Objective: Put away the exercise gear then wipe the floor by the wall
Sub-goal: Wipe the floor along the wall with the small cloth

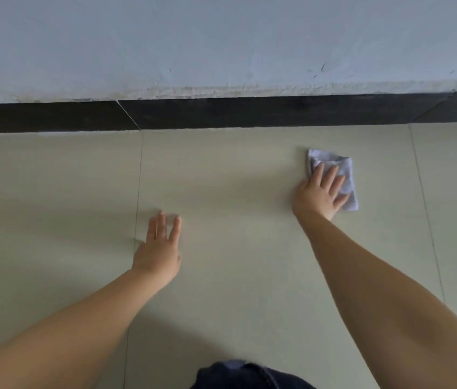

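I'm on the wiping step — no gear in view. Right hand (318, 192), fingers spread flat, pins the cloth (345, 175) to the floor (235, 178) near the skirting (249, 112). Left hand (160, 248) open, empty, braced further back. Next, I reckon: sweep along the skirting w/ steady pressure.

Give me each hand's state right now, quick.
Left hand: open, flat on the pale tiled floor, holding nothing.
Right hand: open, pressing the folded light-grey cloth.

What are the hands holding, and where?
The right hand presses its palm and fingers flat on the cloth's near-left part. The left hand holds nothing.
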### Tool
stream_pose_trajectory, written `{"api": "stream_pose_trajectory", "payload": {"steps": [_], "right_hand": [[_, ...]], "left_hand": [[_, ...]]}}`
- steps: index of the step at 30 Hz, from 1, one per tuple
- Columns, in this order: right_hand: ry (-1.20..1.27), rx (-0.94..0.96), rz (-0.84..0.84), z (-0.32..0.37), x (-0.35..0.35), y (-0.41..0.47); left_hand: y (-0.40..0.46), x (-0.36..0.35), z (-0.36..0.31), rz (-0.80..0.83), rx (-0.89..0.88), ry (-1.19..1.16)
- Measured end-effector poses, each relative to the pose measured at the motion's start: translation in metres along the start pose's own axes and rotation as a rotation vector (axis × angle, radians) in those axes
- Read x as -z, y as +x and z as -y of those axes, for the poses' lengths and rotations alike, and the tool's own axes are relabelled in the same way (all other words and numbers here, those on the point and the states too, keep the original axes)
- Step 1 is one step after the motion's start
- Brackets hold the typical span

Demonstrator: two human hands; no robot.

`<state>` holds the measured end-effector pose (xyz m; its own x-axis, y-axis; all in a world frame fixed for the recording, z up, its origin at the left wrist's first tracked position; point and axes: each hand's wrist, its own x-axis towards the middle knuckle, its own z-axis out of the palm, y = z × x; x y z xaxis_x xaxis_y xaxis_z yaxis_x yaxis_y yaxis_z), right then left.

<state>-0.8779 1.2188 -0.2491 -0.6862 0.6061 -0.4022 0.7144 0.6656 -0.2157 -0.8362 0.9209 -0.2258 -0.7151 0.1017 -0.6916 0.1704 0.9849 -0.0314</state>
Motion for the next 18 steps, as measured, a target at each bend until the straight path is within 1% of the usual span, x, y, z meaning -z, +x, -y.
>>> {"api": "stream_pose_trajectory", "payload": {"steps": [1,4,5,6,7,8,9,10,11,12,13,14,16,17,18], "right_hand": [[-0.016,0.115,0.013,0.013,-0.018,-0.019],[-0.094,0.558,-0.014,0.042,-0.075,-0.109],[-0.162,0.702,0.041,0.045,-0.086,-0.136],[-0.242,0.817,0.144,0.045,-0.089,-0.151],[-0.288,0.921,0.22,0.039,-0.087,-0.152],[-0.295,1.027,0.241,0.031,-0.082,-0.142],[-0.296,1.112,0.198,0.02,-0.076,-0.128],[-0.333,1.129,0.192,0.004,-0.068,-0.109],[-0.344,1.073,0.149,-0.015,-0.058,-0.088],[-0.364,0.97,0.132,-0.037,-0.043,-0.068],[-0.356,0.84,0.065,-0.062,-0.029,-0.05],[-0.313,0.679,0.014,-0.087,-0.013,-0.037],[-0.157,0.258,0.0,-0.124,0.012,-0.031],[-0.087,0.088,-0.012,-0.131,0.016,-0.033],[-0.043,-0.035,-0.023,-0.128,0.014,-0.04]], "left_hand": [[0.001,-0.001,-0.001,0.005,0.007,-0.001],[0.002,-0.001,0.003,0.019,-0.005,-0.011],[0.002,0.001,0.006,0.024,-0.015,-0.034],[0.003,0.004,0.008,0.031,-0.022,-0.057],[0.004,0.006,0.011,0.045,-0.026,-0.074],[0.005,0.009,0.013,0.061,-0.03,-0.086],[0.006,0.011,0.015,0.077,-0.032,-0.096],[0.008,0.011,0.016,0.086,-0.033,-0.103],[0.01,0.011,0.015,0.093,-0.03,-0.109],[0.012,0.01,0.015,0.098,-0.026,-0.116],[0.012,0.009,0.014,0.101,-0.021,-0.124],[0.012,0.009,0.013,0.104,-0.014,-0.128],[0.012,0.008,0.012,0.108,-0.004,-0.111],[0.012,0.009,0.012,0.114,-0.001,-0.104],[0.012,0.01,0.011,0.12,0.003,-0.101]]}}
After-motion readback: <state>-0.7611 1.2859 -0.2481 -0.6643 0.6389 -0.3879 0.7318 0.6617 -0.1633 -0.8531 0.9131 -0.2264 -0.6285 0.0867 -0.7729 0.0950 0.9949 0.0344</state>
